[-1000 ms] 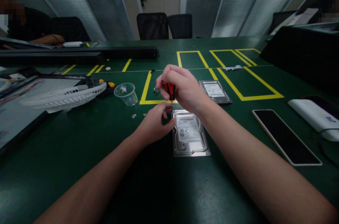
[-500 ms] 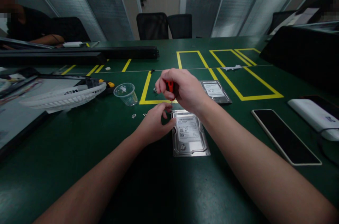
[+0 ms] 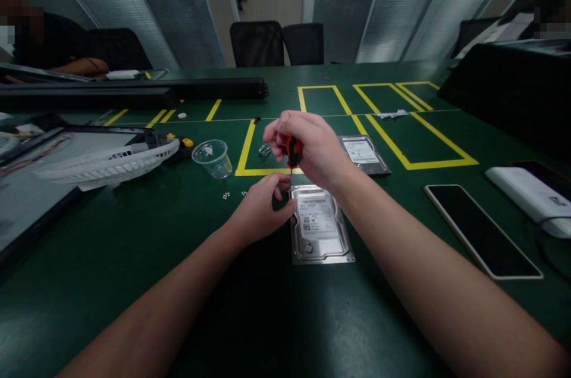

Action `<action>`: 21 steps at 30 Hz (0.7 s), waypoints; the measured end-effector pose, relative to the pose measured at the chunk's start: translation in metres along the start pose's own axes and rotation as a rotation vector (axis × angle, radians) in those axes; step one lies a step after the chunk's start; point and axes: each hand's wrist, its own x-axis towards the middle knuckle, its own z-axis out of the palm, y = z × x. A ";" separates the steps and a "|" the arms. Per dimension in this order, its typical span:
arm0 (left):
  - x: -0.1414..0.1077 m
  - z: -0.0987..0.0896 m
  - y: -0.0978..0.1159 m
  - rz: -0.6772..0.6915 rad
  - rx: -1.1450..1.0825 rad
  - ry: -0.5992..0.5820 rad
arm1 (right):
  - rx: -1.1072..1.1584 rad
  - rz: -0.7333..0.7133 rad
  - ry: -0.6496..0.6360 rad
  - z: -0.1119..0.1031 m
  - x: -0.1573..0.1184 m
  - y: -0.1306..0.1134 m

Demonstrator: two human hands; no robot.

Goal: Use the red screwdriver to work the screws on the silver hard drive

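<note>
A silver hard drive [image 3: 322,229] with a white label lies flat on the green table in front of me. My right hand [image 3: 310,143] is closed round a red and black screwdriver [image 3: 292,155], held upright with its thin shaft down at the drive's far left corner. My left hand [image 3: 265,205] braces that same corner, thumb against the left edge and fingertips beside the screwdriver's tip. Tiny screws [image 3: 226,195] lie on the table left of this hand. Behind my right hand sits a second hard drive [image 3: 363,153], partly covered.
A clear plastic cup [image 3: 211,159] stands left of my hands, near a white ribbed part [image 3: 111,165]. On the right are a phone [image 3: 482,229] and a white power bank [image 3: 530,199]. Yellow tape [image 3: 441,162] marks the table [image 3: 388,306]. Another person [image 3: 53,47] sits far left.
The screwdriver's handle has turned in my right hand, whose fingers have shifted slightly up and right. My left hand and the hard drive stay in place.
</note>
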 end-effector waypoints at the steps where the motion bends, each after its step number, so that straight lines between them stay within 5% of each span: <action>1: 0.000 0.000 0.000 0.000 0.001 0.001 | 0.015 0.009 -0.007 0.000 0.000 0.000; 21: -0.001 0.002 -0.002 -0.002 -0.032 -0.002 | -0.116 0.055 -0.058 -0.009 0.002 -0.007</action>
